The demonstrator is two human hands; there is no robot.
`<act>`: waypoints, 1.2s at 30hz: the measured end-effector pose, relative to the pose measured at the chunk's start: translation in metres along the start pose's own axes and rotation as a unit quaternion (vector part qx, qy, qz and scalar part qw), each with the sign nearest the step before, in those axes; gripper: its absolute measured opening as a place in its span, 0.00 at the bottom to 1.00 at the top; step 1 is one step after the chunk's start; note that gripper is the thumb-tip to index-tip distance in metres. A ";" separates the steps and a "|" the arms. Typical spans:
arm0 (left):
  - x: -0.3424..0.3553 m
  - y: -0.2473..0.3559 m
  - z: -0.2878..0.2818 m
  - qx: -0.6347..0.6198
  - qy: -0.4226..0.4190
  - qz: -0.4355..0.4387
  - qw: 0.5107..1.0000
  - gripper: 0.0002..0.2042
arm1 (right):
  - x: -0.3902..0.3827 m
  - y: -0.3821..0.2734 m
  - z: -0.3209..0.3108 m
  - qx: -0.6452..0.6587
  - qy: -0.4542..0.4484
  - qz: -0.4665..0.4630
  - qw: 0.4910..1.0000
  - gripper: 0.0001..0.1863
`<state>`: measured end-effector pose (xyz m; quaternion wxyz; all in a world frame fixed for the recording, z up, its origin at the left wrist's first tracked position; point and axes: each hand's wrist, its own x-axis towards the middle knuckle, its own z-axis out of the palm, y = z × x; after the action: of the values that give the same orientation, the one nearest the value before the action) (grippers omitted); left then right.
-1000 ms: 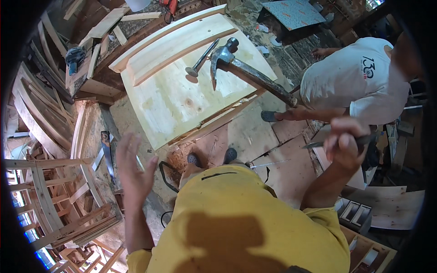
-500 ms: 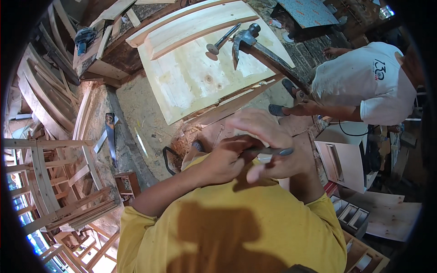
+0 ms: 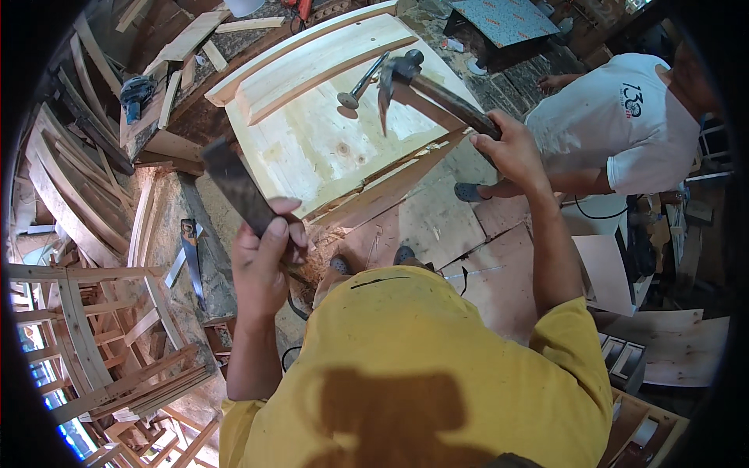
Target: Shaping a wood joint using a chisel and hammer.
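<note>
My left hand (image 3: 268, 261) is closed on the lower end of a dark, flat rectangular block (image 3: 236, 178), thumb in front, the block tilted up and to the left. My right hand (image 3: 511, 152) is wrapped round the handle of a claw hammer (image 3: 441, 93), whose head is over the pale wooden panel (image 3: 312, 160). Whether the hammer touches the panel, I cannot tell. Left of the hammer head, a metal rod with a wide round head (image 3: 349, 100), like a large nail, is on the panel. A curved wooden strip (image 3: 328, 74) crosses the panel's far part.
A person in a white shirt (image 3: 616, 125) is at the right. On the left are a handsaw (image 3: 189, 257), a blue power tool (image 3: 137, 92), curved boards (image 3: 70, 183) and a wooden frame (image 3: 82, 335). A blue-patterned board (image 3: 505, 31) stands at the far right.
My hands have parted from in front of my chest. My left hand has moved left with the dark block; my right hand has reached out and taken hold of the hammer handle.
</note>
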<state>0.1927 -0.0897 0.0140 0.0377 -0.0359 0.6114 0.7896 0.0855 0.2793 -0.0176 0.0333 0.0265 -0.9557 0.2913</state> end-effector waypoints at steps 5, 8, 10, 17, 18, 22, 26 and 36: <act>0.016 -0.009 0.034 0.390 -0.185 0.150 0.889 0.24 | -0.040 -0.007 0.018 0.283 0.052 0.082 0.954 0.12; 0.026 -0.046 0.069 0.442 -0.229 0.177 0.849 0.31 | -0.066 -0.003 0.031 0.455 0.032 0.030 0.890 0.10; 0.036 -0.065 0.084 0.483 -0.232 0.133 0.834 0.33 | -0.081 0.001 0.035 0.457 0.033 0.076 0.886 0.09; 0.044 -0.086 0.106 0.520 -0.172 0.006 0.837 0.39 | -0.132 0.025 0.037 0.466 0.090 0.068 0.878 0.11; 0.043 -0.086 0.108 0.512 -0.166 -0.001 0.843 0.39 | -0.138 0.029 0.037 0.469 0.090 0.069 0.876 0.11; 0.040 -0.074 0.109 0.438 -0.141 0.098 0.882 0.32 | -0.156 0.047 0.036 0.488 0.080 0.117 0.861 0.14; 0.046 -0.036 0.102 0.108 -0.063 -0.041 0.991 0.19 | -0.154 0.050 0.021 0.480 0.104 0.052 0.869 0.14; 0.129 -0.019 0.132 -0.098 -0.256 0.154 0.949 0.20 | -0.135 0.029 0.001 0.538 0.118 0.080 0.831 0.13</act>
<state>0.0649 0.0449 0.0156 0.0673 0.2581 0.4988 0.8246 0.2179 0.3074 -0.0451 0.1029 -0.0706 -0.6351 0.7622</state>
